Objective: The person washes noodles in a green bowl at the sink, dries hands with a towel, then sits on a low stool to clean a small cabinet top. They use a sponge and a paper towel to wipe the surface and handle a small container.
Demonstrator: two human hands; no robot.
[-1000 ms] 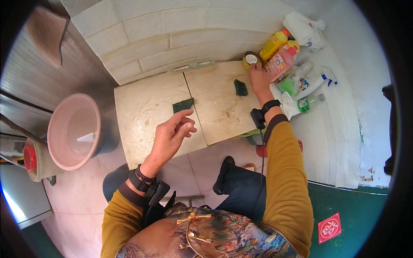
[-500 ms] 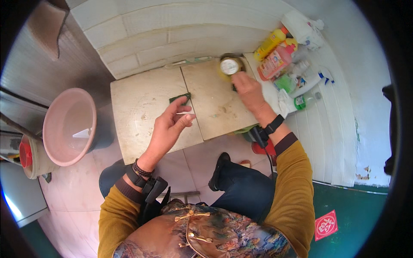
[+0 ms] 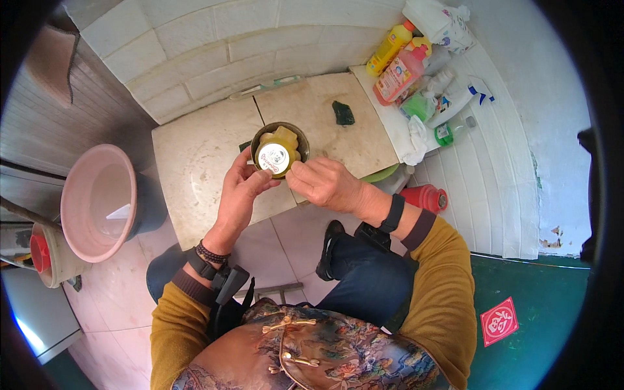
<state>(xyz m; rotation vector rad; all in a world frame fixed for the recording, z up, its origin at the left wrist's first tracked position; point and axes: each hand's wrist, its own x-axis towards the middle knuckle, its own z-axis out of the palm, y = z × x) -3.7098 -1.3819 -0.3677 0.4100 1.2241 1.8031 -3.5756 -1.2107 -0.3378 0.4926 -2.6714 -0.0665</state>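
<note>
Over the near middle of the worktop [image 3: 201, 159], a round, dark-rimmed container [image 3: 304, 138] is tilted so that its inside shows. Inside it are a lumpy, yellowish shape [image 3: 283, 135] and a white printed disc [image 3: 273, 158]. My left hand [image 3: 237, 195] grips the container from the left, thumb near the disc. Fingers curled, my right hand [image 3: 328, 184] pinches the near right edge. A dark green pad [image 3: 343, 113], perhaps a scouring pad, lies farther right. Another dark green piece [image 3: 245, 146] is mostly hidden behind the container and my left hand.
Cleaning bottles, among them a pink one [image 3: 400, 75] and a yellow one [image 3: 390, 49], crowd the far right ledge with a white spray bottle [image 3: 455, 104]. A pink basin [image 3: 71, 201] stands at left. Below the worktop's right edge sits a red object [image 3: 424, 197].
The container has come from the back right toward me and left, into both hands. My left hand has closed on it. The right-hand green pad is now uncovered.
</note>
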